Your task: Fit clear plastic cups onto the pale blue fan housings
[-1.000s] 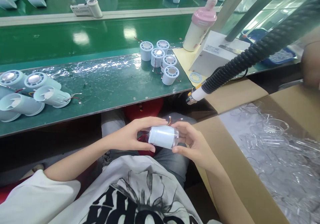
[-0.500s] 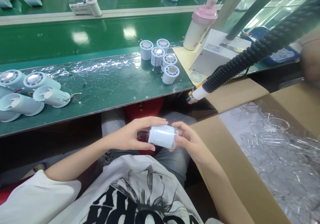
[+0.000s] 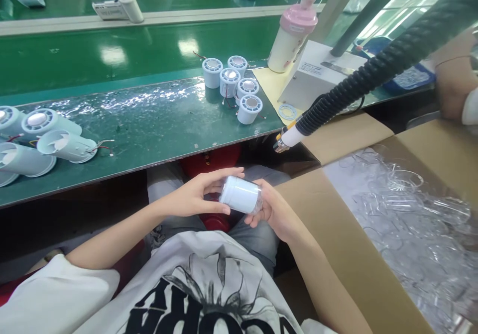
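Observation:
Over my lap is a light-blue cylindrical housing [image 3: 241,194] inside a clear plastic cover, lying on its side and tilted down to the right. My left hand [image 3: 203,192] curves round its left end, fingers above and thumb below. At the other end, my right hand [image 3: 271,207] grips the clear cover between thumb and fingers. On the bench ahead, several similar light-blue housings [image 3: 249,109] stand upright with round silver discs on top and thin wires. More housings [image 3: 67,145] lie on their sides at the left.
An open cardboard box [image 3: 309,209] at my right holds many clear plastic covers [image 3: 405,202]. A black corrugated hose [image 3: 336,95] with a metal-tipped nozzle hangs above its near corner. Behind are a white machine [image 3: 309,75] and a pink-lidded bottle [image 3: 293,30]. Another person's arm [image 3: 453,85] shows at far right.
The housing with its cover has tilted, its right end dropping lower. My right fingers have shifted round beneath that end. The view has moved slightly, and the other person's arm shows more.

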`<move>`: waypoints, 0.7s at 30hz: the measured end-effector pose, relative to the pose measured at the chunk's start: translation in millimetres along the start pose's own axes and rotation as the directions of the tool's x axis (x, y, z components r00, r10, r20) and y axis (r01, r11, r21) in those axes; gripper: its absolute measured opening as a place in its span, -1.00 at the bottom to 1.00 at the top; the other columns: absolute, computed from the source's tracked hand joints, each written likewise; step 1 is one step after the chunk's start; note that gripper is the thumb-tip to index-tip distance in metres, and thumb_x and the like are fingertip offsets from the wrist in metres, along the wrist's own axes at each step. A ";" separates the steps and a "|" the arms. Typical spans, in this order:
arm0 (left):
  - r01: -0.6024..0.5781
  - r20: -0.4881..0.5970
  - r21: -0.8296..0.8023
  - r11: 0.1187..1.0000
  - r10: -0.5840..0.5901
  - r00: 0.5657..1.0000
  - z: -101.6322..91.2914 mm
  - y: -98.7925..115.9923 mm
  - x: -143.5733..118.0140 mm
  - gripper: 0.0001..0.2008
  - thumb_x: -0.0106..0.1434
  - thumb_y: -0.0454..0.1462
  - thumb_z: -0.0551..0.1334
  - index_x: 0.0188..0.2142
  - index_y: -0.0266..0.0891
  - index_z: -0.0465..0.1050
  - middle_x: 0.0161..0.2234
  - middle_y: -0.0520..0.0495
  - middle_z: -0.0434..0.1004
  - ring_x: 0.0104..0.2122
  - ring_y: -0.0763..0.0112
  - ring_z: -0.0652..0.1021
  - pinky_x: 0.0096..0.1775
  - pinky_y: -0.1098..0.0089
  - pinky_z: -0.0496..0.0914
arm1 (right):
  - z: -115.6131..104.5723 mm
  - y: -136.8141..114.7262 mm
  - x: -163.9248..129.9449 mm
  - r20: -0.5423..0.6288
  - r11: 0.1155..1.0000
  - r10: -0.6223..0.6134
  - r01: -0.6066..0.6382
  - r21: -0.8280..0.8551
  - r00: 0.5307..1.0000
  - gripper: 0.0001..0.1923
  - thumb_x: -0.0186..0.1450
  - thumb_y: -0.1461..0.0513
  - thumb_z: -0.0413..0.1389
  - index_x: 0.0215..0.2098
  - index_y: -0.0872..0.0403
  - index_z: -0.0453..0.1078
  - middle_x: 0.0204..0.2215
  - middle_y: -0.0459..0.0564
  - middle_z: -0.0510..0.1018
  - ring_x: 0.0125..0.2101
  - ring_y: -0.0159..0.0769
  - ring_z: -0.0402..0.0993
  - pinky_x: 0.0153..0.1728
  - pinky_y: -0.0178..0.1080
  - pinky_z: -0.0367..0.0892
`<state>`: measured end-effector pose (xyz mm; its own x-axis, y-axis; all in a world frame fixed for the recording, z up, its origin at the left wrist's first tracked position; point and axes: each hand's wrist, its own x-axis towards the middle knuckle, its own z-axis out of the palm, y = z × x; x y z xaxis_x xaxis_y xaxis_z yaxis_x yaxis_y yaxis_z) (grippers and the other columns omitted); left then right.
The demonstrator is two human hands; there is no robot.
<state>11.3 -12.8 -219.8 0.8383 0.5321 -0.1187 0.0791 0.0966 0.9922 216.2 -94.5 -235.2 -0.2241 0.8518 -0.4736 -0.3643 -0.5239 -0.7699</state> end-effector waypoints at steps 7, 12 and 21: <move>-0.014 -0.004 -0.192 0.981 0.014 1.000 -2.0 -13.5 30.3 -0.31 0.04 -0.36 0.38 0.17 -0.11 0.25 0.19 -0.21 0.28 0.12 0.16 0.39 0.08 0.21 0.33 | -12.0 6.4 9.4 -0.080 0.990 -0.054 0.064 0.124 0.995 -0.52 0.12 -0.12 0.16 -0.22 0.03 0.22 -0.56 -0.14 0.55 -0.63 -0.41 0.51 -0.65 -0.45 0.38; -0.026 -0.088 -0.335 0.942 -0.003 0.996 -0.6 -29.3 87.9 -0.31 -0.04 -0.31 0.44 0.11 -0.25 0.34 0.14 -0.30 0.34 0.12 0.08 0.39 0.10 0.17 0.29 | -30.5 12.1 30.3 -0.263 0.942 -0.113 0.187 0.278 0.958 -0.56 0.17 -0.10 0.09 -0.23 0.08 0.30 -0.50 -0.04 0.58 -0.59 -0.39 0.51 -0.58 -0.40 0.43; -0.013 -0.002 -0.194 0.981 0.013 1.000 -14.8 -21.2 125.4 -0.33 0.00 -0.36 0.40 0.12 -0.27 0.30 0.15 -0.26 0.34 0.10 0.19 0.41 0.13 0.22 0.26 | -47.5 9.0 55.3 -0.357 0.911 -0.239 0.336 0.241 0.903 -0.55 0.15 -0.11 0.07 -0.22 0.06 0.29 -0.47 -0.05 0.56 -0.60 -0.37 0.46 -0.60 -0.34 0.38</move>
<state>106.7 64.4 -256.3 0.8380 0.5353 -0.1061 -0.0377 0.2508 0.9673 243.5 -52.1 -288.7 0.2072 0.8943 -0.3966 -0.6244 -0.1912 -0.7573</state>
